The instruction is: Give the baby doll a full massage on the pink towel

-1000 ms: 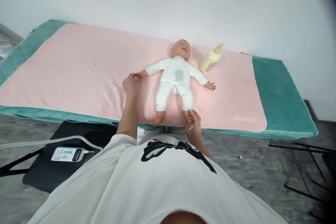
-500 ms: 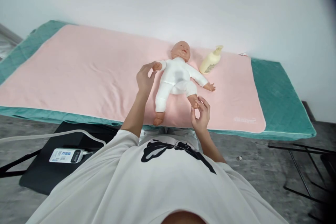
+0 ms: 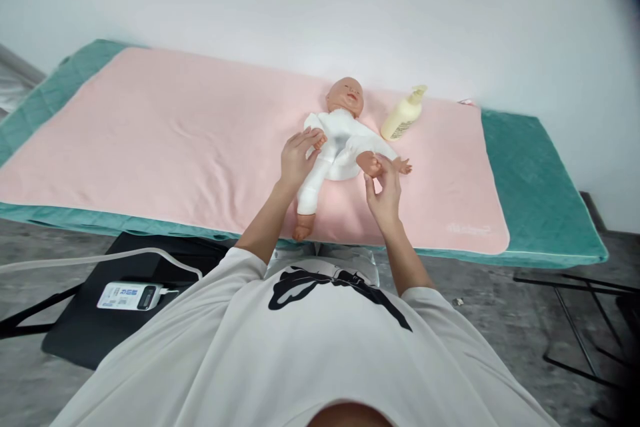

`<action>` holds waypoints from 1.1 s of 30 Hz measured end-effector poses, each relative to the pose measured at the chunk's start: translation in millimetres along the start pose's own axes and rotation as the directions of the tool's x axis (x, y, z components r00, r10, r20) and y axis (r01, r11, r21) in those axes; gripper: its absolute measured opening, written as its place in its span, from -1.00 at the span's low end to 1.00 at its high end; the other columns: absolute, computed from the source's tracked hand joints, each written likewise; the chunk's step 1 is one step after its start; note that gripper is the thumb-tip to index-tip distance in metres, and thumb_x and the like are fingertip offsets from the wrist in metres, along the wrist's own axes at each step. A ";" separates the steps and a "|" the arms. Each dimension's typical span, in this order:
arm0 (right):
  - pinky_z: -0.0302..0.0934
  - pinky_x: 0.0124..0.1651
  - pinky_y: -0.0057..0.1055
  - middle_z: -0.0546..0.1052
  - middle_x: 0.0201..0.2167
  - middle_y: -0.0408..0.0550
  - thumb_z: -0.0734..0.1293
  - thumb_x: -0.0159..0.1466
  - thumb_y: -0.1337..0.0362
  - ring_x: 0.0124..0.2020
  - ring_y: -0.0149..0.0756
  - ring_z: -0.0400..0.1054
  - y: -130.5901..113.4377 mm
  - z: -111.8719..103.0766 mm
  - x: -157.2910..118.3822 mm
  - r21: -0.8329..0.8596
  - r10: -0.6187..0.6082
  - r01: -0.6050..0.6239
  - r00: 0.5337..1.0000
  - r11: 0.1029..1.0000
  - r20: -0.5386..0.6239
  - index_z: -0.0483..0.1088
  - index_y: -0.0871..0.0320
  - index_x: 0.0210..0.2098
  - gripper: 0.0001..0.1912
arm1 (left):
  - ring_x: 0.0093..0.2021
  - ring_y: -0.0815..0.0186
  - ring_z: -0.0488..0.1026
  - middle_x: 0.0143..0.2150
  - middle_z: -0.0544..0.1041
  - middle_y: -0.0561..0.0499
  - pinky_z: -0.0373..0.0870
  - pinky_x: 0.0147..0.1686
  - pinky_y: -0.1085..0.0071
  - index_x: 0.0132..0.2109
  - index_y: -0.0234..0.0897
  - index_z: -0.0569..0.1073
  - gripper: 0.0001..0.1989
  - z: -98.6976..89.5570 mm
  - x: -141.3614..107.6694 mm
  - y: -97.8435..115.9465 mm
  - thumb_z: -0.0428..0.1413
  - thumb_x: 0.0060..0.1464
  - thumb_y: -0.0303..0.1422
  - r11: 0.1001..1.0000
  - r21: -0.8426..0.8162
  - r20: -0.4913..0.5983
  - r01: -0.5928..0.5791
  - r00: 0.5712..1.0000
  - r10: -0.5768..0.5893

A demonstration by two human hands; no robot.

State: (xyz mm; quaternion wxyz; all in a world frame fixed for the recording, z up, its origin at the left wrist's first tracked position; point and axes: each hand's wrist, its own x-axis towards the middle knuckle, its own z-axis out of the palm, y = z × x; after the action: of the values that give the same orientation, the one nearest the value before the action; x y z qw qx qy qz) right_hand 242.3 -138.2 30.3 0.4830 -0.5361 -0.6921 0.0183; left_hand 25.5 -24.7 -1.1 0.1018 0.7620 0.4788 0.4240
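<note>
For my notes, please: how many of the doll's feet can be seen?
2. One foot is held up in the right hand; the other foot is at the pink mat's front edge.

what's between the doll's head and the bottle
Just a bare stretch of the pink mat lies between the doll's head and the bottle, seen in the head camera view.
</note>
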 end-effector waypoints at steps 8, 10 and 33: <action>0.29 0.23 -0.05 0.40 0.12 0.17 0.16 0.41 0.08 0.21 -0.13 0.30 8.7 4.9 15.4 0.005 0.054 -0.055 0.997 0.998 0.050 0.18 0.15 0.21 -0.55 | 0.22 0.19 0.44 0.12 0.56 -0.03 0.33 0.23 0.08 -0.01 -0.10 0.55 -0.69 9.9 -2.1 6.6 0.10 0.16 -0.51 0.997 0.018 0.100 -0.069 0.993 0.067; 0.30 0.21 -0.08 0.40 0.13 0.17 0.16 0.41 0.08 0.21 -0.13 0.30 9.3 5.5 15.5 0.022 0.044 -0.045 0.998 0.999 0.051 0.18 0.15 0.21 -0.55 | 0.20 0.18 0.45 0.10 0.57 -0.02 0.34 0.22 0.06 -0.04 -0.09 0.56 -0.70 11.2 -2.1 7.9 0.11 0.15 -0.53 0.997 0.015 0.096 -0.076 0.993 0.074; 0.32 0.24 0.01 0.27 0.26 0.16 0.25 0.34 0.21 0.35 -0.08 0.16 -21.7 -22.4 -34.6 -0.017 0.103 -0.103 0.994 0.995 0.033 0.11 0.05 0.28 -0.46 | 0.16 0.11 0.46 0.11 0.55 -0.10 0.30 0.23 0.19 0.10 -0.17 0.47 -0.60 -28.4 2.2 -11.4 0.18 0.16 -0.15 0.972 -0.065 -0.156 0.224 0.960 -0.231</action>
State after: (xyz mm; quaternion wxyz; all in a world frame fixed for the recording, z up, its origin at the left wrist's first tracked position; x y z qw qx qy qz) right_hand 240.6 -184.8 31.5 0.4654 -0.5744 -0.6717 0.0471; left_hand -2.5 -24.1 11.3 0.1282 0.6621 0.5598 0.4814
